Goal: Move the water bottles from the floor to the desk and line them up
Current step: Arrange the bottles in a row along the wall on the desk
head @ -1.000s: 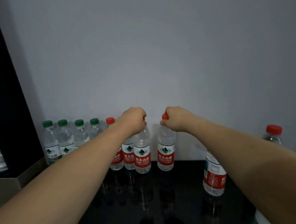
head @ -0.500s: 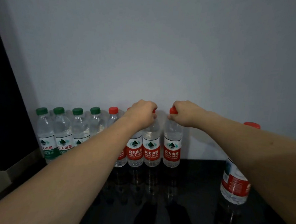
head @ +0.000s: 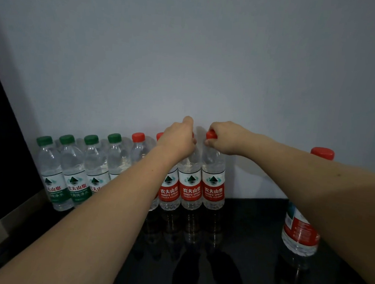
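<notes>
Here each hand (head: 178,139) (head: 228,137) clenches a ribbed clear plastic bottle's (head: 190,186) (head: 213,183) red cap on glossy black desk (head: 249,233).

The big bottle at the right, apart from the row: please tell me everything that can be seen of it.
The big bottle is clear plastic with a wide red cap and a mostly red label with a white-and-teal panel at its left edge. It stands upright on the glossy black desk, apart from the row and nearer the camera, and looks larger than those bottles. The right forearm crosses in front and hides its neck and shoulder. Whether the arm touches it cannot be told.
</notes>
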`<action>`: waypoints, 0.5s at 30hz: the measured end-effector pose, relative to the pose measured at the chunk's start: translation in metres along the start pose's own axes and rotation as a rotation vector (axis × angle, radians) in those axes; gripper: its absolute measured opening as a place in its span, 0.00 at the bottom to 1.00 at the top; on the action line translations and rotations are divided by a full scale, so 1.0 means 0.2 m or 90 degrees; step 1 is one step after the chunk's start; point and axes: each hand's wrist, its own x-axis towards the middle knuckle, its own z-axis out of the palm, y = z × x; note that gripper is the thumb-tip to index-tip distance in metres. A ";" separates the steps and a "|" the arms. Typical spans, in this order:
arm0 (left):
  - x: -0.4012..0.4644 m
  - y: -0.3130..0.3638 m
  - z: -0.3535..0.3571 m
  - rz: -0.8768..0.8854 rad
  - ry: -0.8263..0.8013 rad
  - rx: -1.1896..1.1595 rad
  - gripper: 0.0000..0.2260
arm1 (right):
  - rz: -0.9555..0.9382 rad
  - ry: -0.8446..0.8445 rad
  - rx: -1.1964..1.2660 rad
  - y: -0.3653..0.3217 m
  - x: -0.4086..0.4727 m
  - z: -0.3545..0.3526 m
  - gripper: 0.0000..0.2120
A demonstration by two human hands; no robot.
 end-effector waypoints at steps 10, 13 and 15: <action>-0.03 0.01 0.01 -0.007 0.007 -0.003 0.10 | -0.005 0.010 0.015 -0.01 0.01 0.04 0.17; -0.03 0.02 0.01 -0.010 -0.018 -0.003 0.10 | 0.004 -0.009 0.047 0.00 -0.01 0.03 0.20; -0.04 0.05 -0.03 -0.006 -0.038 0.004 0.08 | 0.017 -0.028 0.056 -0.01 -0.05 -0.02 0.26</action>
